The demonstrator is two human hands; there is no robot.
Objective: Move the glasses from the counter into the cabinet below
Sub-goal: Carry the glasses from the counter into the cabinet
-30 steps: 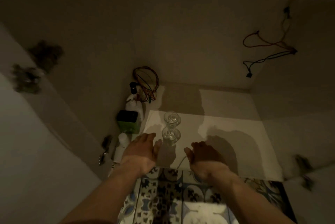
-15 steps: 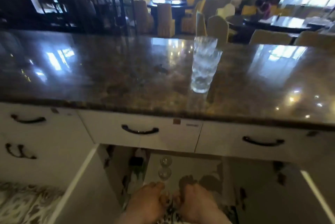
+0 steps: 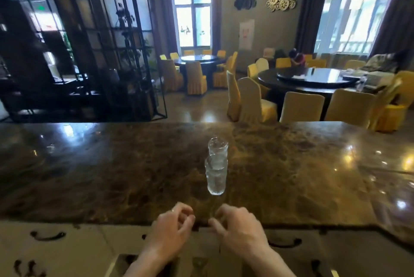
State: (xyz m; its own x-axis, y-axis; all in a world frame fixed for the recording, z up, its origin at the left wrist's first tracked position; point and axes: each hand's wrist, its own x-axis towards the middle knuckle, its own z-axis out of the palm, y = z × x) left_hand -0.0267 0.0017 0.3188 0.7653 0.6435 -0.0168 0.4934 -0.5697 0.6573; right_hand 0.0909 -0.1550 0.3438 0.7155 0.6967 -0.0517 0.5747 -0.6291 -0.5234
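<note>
Two clear textured glasses stand one behind the other on the dark marble counter (image 3: pixel 112 175): the near glass (image 3: pixel 216 177) and the far glass (image 3: pixel 218 149). My left hand (image 3: pixel 173 226) and my right hand (image 3: pixel 238 227) hover side by side at the counter's front edge, just short of the near glass. Both hands are empty, with fingers loosely curled and apart. The open cabinet (image 3: pixel 125 264) below shows only as a dark gap between my forearms at the bottom edge.
White drawer fronts with dark handles (image 3: pixel 48 235) run under the counter edge. Beyond the counter lies a dining room with round tables (image 3: pixel 313 77), yellow-covered chairs (image 3: pixel 301 106) and a black metal shelf frame (image 3: pixel 100 52) at the left.
My view has risen from inside the cabinet to the counter top. Both hands have come up out of the cabinet, empty, to the counter's front edge near the glasses.
</note>
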